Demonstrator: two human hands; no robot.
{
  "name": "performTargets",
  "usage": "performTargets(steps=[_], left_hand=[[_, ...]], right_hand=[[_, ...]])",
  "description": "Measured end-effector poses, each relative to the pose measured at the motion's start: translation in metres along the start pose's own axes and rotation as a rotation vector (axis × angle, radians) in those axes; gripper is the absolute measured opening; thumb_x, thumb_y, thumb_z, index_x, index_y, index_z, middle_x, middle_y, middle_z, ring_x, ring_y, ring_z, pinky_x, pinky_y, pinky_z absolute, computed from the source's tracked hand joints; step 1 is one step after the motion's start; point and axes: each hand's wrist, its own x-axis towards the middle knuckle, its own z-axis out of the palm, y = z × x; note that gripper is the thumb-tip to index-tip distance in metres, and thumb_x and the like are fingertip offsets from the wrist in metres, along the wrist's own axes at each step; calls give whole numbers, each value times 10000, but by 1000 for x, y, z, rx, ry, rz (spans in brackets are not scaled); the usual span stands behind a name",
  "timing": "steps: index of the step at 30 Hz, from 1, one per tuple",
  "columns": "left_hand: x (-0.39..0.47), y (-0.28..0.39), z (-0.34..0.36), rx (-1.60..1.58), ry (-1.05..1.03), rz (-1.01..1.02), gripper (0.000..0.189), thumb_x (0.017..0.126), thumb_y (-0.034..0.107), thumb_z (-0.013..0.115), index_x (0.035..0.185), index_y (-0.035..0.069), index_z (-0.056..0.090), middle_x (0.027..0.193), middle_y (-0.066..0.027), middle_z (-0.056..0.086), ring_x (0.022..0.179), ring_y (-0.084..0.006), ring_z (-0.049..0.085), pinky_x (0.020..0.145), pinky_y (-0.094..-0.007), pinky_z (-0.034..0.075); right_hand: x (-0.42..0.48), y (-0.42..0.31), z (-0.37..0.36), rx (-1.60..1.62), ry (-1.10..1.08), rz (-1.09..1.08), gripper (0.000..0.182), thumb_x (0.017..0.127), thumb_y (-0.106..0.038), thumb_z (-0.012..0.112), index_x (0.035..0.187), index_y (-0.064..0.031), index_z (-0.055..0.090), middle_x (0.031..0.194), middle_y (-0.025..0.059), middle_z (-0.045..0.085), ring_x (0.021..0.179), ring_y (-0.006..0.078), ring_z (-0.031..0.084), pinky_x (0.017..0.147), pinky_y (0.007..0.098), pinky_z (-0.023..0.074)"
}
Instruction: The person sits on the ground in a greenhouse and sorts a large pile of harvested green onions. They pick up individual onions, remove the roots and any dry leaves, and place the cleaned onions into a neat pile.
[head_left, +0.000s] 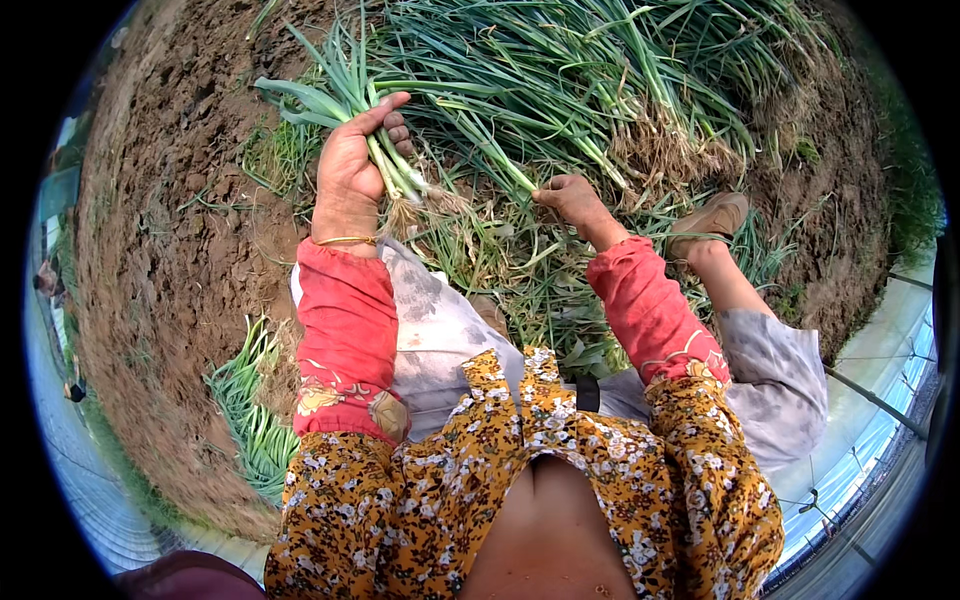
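My left hand (360, 146) is closed around a small bunch of green onions (390, 169), held between thumb and palm. Their leaves fan out past the hand, while the pale stems and stringy roots point back towards me. To the right, my right hand (574, 202) pinches the root end of another green onion (510, 169) between thumb and fingers. Its leaves run up and left over the pile. Just beyond both hands lies a large heap of green onions (525, 67), with a tangle of brown roots (667, 146) at its right side.
Stripped leaves and stalks (517, 262) litter the ground between my legs. A bundle of green onions (259, 427) lies on the bare soil (165, 255) at the left. My shoe (709, 225) rests right of my right hand. Plastic sheeting (862, 420) borders the plot.
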Motion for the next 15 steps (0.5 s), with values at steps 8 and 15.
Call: performTargets(steps=[8, 15], left_hand=[[-19, -82, 19, 254, 349, 108, 105, 815, 82, 596, 883, 8, 564, 616, -3, 467, 511, -109, 433, 450, -224, 347], [-46, -114, 34, 106, 409, 311, 133, 785, 122, 652, 791, 54, 538, 564, 35, 394, 476, -88, 380, 426, -220, 318]], right_hand=[[-59, -10, 3, 482, -133, 163, 139, 795, -142, 649, 795, -29, 568, 672, 53, 587, 534, 126, 570, 457, 238, 463], [-99, -14, 30, 604, -257, -131, 214, 726, -124, 721, 754, -47, 523, 665, 16, 541, 550, 94, 500, 537, 199, 424]])
